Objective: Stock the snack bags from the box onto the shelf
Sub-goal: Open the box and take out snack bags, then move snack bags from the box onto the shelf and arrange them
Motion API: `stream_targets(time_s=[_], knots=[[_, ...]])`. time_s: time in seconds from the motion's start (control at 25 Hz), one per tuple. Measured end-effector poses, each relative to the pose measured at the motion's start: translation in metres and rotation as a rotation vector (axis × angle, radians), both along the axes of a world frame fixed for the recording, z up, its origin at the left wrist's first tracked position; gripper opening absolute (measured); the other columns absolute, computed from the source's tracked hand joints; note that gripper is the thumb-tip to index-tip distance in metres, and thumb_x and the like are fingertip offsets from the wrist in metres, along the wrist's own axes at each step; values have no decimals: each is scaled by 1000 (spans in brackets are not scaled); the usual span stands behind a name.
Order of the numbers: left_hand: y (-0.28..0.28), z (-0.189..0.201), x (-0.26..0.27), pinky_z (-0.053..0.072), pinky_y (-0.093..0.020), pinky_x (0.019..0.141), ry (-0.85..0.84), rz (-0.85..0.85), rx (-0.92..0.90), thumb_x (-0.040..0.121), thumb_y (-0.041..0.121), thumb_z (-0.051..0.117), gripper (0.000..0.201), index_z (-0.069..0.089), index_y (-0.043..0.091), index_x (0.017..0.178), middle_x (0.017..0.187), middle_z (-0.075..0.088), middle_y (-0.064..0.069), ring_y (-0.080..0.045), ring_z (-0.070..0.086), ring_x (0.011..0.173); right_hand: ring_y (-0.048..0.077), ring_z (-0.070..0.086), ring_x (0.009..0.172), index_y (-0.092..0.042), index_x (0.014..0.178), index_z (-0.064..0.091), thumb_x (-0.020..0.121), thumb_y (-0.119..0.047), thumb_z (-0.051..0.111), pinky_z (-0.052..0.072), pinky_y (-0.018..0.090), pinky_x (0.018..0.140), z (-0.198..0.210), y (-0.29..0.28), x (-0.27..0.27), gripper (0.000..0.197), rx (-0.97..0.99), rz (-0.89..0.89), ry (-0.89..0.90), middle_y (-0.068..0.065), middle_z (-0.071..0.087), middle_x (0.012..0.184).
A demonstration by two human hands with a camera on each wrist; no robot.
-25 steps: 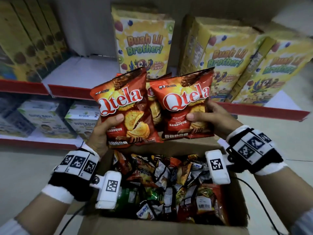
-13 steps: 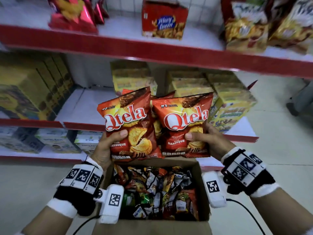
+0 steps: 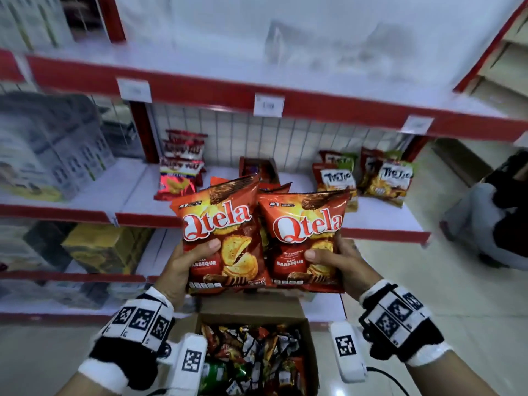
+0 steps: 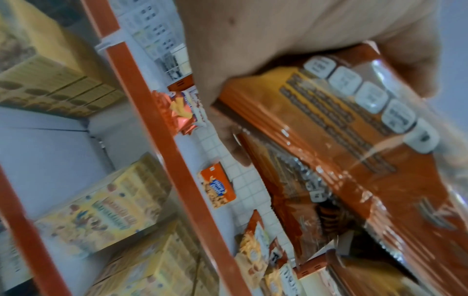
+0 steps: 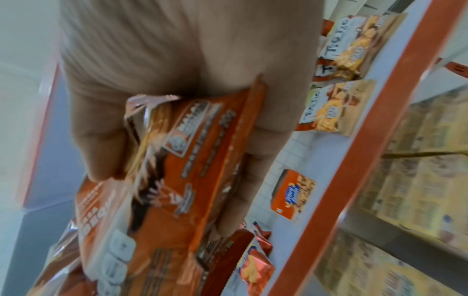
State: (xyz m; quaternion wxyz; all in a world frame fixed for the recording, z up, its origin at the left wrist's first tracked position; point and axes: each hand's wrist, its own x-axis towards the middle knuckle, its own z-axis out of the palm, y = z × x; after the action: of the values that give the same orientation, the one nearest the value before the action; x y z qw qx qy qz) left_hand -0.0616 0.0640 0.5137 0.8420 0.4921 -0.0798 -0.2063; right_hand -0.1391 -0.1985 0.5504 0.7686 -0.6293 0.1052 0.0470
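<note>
**Bags rise to the snack shelf**

Qtela bags are now level with the middle shelf (image 3: 380, 221): a second ago we held them in front of the yellow cereal cartons on a lower tier, and half a second ago the snack row had only just come into sight at the top of our view. Our left hand (image 3: 183, 261) clasps the left Qtela bag (image 3: 220, 238) by its lower half, thumb across the front; our right hand (image 3: 340, 264) grips the right Qtela bag (image 3: 305, 238) the same way. More red bag edges peek out behind the pair, so each grip may carry more than one, though we cannot count them. The box (image 3: 251, 312) sits open at 6 o'clock below our wrists, well stocked with mixed packets. On the shelf, red packets (image 3: 180, 172) stand at 11 o'clock of our bags, Tic Tac bags (image 3: 394, 178) at 1 o'clock, with a bare white stretch between. We judge the lift is done and placement into that gap comes next.
</note>
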Motion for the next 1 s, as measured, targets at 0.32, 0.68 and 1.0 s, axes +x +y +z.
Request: stream_targets(time_s=[0.32, 0.68, 1.0], knots=[[25, 117, 22, 58, -36, 61, -234, 14, -44, 40, 35, 91, 65, 71, 26, 102, 97, 74, -9, -29, 72, 82, 22, 72, 85, -21, 108, 60, 49, -28, 80, 57, 29, 64, 121, 22, 5, 63, -26, -18, -246, 3, 74, 97], [39, 196, 58, 57, -29, 58, -422, 108, -55, 69, 17, 60, 29, 76, 32, 87, 88, 76, -2, -21, 73, 75, 24, 71, 92, -20, 111, 60, 58, -22, 88, 57, 30, 71, 218, 35, 38, 60, -252, 3, -433, 6, 73, 105], [81, 238, 98, 58, -31, 59, -506, 309, -11, 61, 28, 77, 28, 75, 30, 89, 89, 75, -5, -23, 73, 74, 20, 72, 85, -10, 109, 65, 58, -24, 78, 58, 27, 69, 289, 52, 120, 54, -360, 58, -551, 6, 75, 96]])
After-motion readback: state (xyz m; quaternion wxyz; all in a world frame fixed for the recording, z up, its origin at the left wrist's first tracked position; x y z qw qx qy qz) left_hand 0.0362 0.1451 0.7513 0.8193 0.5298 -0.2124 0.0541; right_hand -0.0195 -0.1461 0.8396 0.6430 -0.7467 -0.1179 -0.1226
